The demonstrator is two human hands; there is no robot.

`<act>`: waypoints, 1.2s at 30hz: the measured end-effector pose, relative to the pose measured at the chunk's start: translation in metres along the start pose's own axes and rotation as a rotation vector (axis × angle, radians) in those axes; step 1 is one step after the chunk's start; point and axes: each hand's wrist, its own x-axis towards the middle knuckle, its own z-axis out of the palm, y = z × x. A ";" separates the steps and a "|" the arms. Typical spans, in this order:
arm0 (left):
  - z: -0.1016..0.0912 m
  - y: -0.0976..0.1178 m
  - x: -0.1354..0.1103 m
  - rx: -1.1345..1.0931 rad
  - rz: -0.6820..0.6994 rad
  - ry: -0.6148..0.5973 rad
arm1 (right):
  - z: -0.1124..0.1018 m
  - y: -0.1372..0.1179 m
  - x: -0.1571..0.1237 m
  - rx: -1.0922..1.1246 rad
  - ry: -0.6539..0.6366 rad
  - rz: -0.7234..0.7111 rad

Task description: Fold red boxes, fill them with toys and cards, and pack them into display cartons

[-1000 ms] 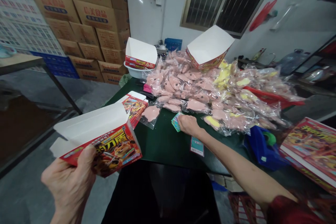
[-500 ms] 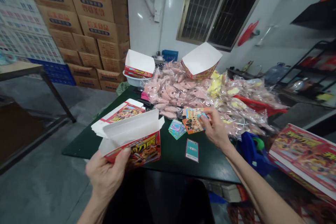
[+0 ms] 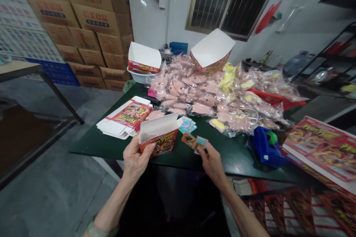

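My left hand [image 3: 139, 155] grips a red printed carton [image 3: 164, 142] by its lower left side; its white top flap stands up and open. Between the thumb and fingers of my right hand [image 3: 213, 161] are a few printed cards [image 3: 191, 140], one orange and one bluish, just right of the carton and apart from it. Behind them, a small fan of green and blue cards [image 3: 187, 124] lies on the dark green table [image 3: 230, 155]. To the left rests a stack of flattened cartons [image 3: 125, 116].
A heap of bagged pink and yellow pieces [image 3: 194, 89] covers the table's back. Open display boxes [image 3: 213, 50] sit on and beside it. At right are a blue tape dispenser [image 3: 265, 148] and a large red box [image 3: 322, 148]. Brown cardboard boxes [image 3: 91, 14] are stacked at the back left.
My left hand has moved right with the carton. My right hand has drawn the cards down and closer to it. The single teal card at the table's front no longer shows there.
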 end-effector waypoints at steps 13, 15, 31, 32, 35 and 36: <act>-0.003 0.025 0.003 -0.252 0.025 -0.263 | -0.102 -0.086 0.070 0.067 -0.179 -0.580; -0.005 0.025 0.003 -0.242 0.044 -0.298 | -0.095 -0.084 0.075 -0.067 -0.147 -0.643; -0.003 0.019 0.003 -0.242 0.086 -0.386 | -0.029 -0.130 0.046 -0.177 -0.266 -0.577; 0.000 0.019 0.002 -0.250 0.084 -0.333 | -0.028 -0.127 0.044 -0.130 -0.222 -0.576; 0.009 0.019 -0.004 -0.276 0.042 -0.126 | -0.025 -0.108 0.034 0.033 0.145 -0.488; 0.012 0.018 -0.006 -0.270 0.036 -0.057 | -0.022 -0.100 0.030 0.087 0.274 -0.393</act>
